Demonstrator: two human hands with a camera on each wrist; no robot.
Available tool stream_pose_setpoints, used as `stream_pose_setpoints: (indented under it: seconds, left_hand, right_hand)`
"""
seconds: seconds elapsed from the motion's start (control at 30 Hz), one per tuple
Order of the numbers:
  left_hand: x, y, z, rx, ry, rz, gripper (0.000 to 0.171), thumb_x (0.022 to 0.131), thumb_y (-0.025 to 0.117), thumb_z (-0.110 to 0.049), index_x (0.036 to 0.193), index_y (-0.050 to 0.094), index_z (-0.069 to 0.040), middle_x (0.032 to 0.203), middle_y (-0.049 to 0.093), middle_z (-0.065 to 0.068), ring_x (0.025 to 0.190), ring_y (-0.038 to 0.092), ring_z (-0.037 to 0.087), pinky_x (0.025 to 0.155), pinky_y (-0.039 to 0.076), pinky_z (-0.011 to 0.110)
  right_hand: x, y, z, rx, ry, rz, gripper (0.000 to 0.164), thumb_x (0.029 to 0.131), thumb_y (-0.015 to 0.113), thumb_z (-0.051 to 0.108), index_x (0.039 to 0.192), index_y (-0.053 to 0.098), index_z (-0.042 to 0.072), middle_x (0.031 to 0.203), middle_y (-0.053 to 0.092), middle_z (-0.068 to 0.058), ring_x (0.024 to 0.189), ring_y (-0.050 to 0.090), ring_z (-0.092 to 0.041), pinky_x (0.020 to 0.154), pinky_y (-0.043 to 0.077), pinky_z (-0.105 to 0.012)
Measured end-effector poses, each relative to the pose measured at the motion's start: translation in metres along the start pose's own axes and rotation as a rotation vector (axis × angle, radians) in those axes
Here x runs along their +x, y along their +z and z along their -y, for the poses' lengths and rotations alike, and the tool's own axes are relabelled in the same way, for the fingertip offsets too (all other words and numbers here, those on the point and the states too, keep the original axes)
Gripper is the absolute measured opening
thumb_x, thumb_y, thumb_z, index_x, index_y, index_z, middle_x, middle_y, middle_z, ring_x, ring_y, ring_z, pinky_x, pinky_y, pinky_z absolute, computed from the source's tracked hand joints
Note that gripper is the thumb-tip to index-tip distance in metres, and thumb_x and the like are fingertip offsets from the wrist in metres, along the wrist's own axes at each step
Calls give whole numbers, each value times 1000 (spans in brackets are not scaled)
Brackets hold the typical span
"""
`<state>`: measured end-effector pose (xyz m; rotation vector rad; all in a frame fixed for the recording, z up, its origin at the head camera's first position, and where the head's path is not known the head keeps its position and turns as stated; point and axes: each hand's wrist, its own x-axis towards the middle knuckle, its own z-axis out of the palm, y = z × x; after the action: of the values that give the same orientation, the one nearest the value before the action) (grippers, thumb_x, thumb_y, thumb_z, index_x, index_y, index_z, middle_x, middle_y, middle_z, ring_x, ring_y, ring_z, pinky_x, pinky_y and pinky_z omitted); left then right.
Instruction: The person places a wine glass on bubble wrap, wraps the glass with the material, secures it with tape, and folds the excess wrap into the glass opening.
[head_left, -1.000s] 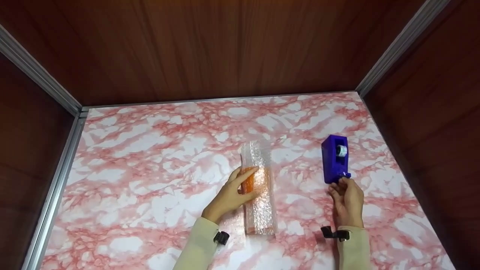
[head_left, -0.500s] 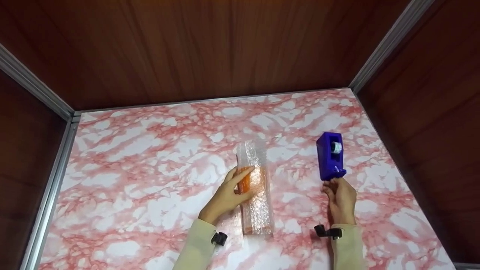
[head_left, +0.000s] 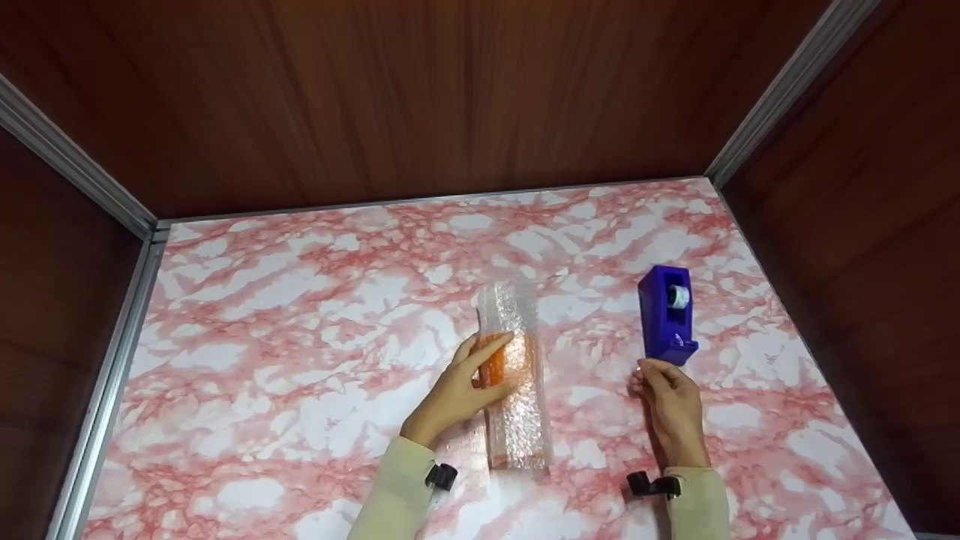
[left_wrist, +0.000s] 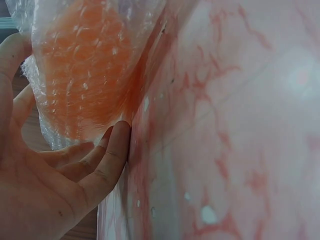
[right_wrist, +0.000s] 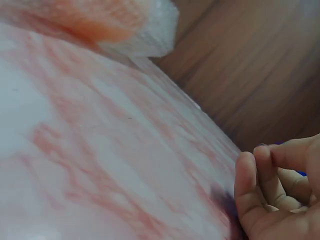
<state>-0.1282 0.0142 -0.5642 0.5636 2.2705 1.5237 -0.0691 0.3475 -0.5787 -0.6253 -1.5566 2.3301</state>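
Observation:
An orange object wrapped in bubble wrap (head_left: 519, 420) lies lengthwise on the table; its kind is blurred by the wrap. My left hand (head_left: 454, 397) holds it from its left side, with thumb and one finger over the top. In the left wrist view, other fingers (left_wrist: 117, 145) sit low by the table, under the wrap's edge. My right hand (head_left: 675, 405) pinches thumb and finger together just in front of a blue tape dispenser (head_left: 664, 315). A tiny bright bit, seemingly a piece of clear tape, shows at those fingertips; most of it cannot be made out.
The table (head_left: 300, 315) has a red and white marbled top. Dark wood panels (head_left: 420, 97) with metal corner rails enclose it at the back and both sides. A roll of tape (head_left: 679, 298) sits in the dispenser.
My right hand has come away from the dispenser's cutting end, slightly left and toward me, fingers still pinched. The left hand keeps its hold on the wrapped object. The head view shifts a little.

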Motion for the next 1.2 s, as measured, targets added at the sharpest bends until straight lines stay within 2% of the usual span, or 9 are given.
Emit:
stream_pose_setpoints:
  seconds: [0.13,0.27,0.37,0.4,0.53,0.7,0.83,1.0,1.2]
  left_hand:
    - [0,0,-1,11,-2,3,70,87,71,-57,148,35,-58,165,11,10,139,33,44,103,41,55]
    - [0,0,-1,4,-7,1,71,87,72,-57,147,36,-58,165,10,8,138,37,39,100,45,50]
    - [1,1,-1,-9,-10,1,71,86,73,-56,147,36,-58,165,11,6,133,44,33,93,49,41]
    - [1,1,-2,-9,-10,1,71,86,73,-56,147,36,-58,165,11,5,132,45,32,92,50,40]
    - [2,0,-3,19,3,-4,71,86,73,-56,148,36,-57,164,13,7,134,43,35,95,49,44]
    - [4,0,-6,87,1,-7,72,86,71,-59,149,35,-57,163,14,13,138,35,45,102,40,59]
    - [4,1,-9,113,-9,-11,73,85,70,-62,149,35,-56,163,15,16,138,35,46,101,40,62]
    - [4,2,-14,132,-17,-20,73,85,70,-63,149,37,-54,162,17,16,136,37,47,100,40,64]
    - [7,4,-17,137,-6,-37,75,85,78,-46,149,39,-52,162,18,14,129,46,47,97,44,62]
  right_hand:
    - [-7,12,1,-15,-4,71,19,95,67,2,106,65,-13,80,65,-16,69,63,-22,62,55,-32]
    - [-12,28,10,-208,-57,162,29,95,69,12,113,64,-11,86,63,-16,75,61,-22,65,55,-31]
    - [-15,42,22,-439,-174,237,22,97,66,9,112,67,-8,87,63,-21,75,62,-25,64,55,-29]
    - [-15,45,24,-464,-208,275,20,98,64,6,112,68,-7,87,63,-21,74,61,-25,63,55,-28]
    - [-18,63,30,-506,-326,408,15,96,61,-7,109,68,-11,86,63,-26,69,61,-22,61,53,-27]
    - [-29,88,45,-570,-370,518,15,93,61,-12,106,68,-12,92,67,-21,76,64,-17,66,54,-26]
    - [-27,98,41,-670,-453,621,15,92,63,-10,106,70,-8,96,71,-12,82,67,-21,73,55,-25]
    - [-19,111,28,-760,-573,806,16,92,66,-4,107,72,0,98,72,-9,81,67,-24,72,55,-29]
    - [-19,133,24,-846,-602,975,14,98,66,14,107,73,7,96,69,2,77,62,-14,67,53,-30]
